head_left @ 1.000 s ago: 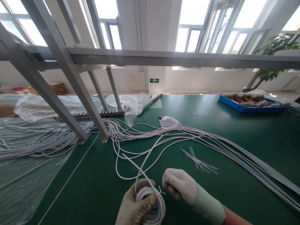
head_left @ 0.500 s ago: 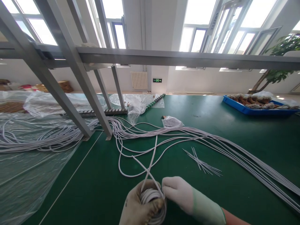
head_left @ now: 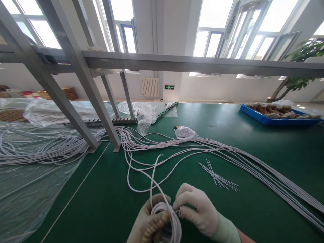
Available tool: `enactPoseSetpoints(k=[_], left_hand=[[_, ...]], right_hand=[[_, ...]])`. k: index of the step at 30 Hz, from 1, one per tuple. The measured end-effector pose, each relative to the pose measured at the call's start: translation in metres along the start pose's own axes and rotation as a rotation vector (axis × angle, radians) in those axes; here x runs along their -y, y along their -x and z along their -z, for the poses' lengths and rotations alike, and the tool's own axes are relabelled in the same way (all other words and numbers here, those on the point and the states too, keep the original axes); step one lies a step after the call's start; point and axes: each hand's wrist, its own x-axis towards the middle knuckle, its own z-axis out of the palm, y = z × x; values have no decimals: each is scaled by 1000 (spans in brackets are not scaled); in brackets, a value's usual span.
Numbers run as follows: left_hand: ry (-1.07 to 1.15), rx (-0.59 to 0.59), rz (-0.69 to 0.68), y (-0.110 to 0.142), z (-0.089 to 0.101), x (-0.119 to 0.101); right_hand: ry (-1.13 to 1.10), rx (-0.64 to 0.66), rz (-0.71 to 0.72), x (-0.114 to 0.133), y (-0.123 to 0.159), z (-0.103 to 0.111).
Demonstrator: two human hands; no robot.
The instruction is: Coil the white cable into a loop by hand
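A coil of white cable [head_left: 175,226] is gripped in my left hand [head_left: 149,221], which wears a stained glove with the thumb pressed over the loops. Two lengths of cable rise from the coil onto the table, one ending in a bare tip. At the coil's right side, my right hand [head_left: 197,209], in a cleaner white glove, is closed with thumb and forefinger pinching the thin ends of what looks like a twist tie [head_left: 176,211]. Several similar thin ties [head_left: 220,177] lie in a loose pile farther right.
Long white cables [head_left: 243,152] run across the green table [head_left: 101,195]. Grey metal posts [head_left: 101,111] and a crossbar [head_left: 177,62] stand ahead. Clear plastic sheeting [head_left: 32,192] covers the left side. A small bag [head_left: 186,132] and a blue tray [head_left: 268,117] sit farther back.
My right hand has turned and its fingers now pinch the tie ends at the coil. The coil has tilted, and the free cable end has swung left.
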Motion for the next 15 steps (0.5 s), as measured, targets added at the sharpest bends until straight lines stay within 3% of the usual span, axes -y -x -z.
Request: enactPoseSetpoints(k=[3, 5, 8, 10, 12, 15], left_hand=[[-92, 28, -6, -2, -3, -2], [-227, -1, -42, -6, -3, -3], [-390, -109, -145, -11, -4, -4], [-362, -163, -178, -13, -4, -3], [-270, -235, -190, -15, -4, -2], [-156, -290, -212, -19, -3, -3]], right_hand=[[165, -14, -100, 2, 0, -8], [267, -7, -300, 1, -1, -13], [173, 92, -678, -7, -3, -15], [66, 138, -822, -14, -2, -15], [86, 20, -804, -17, 4, -17], [229, -275, -517, -14, 20, -28]])
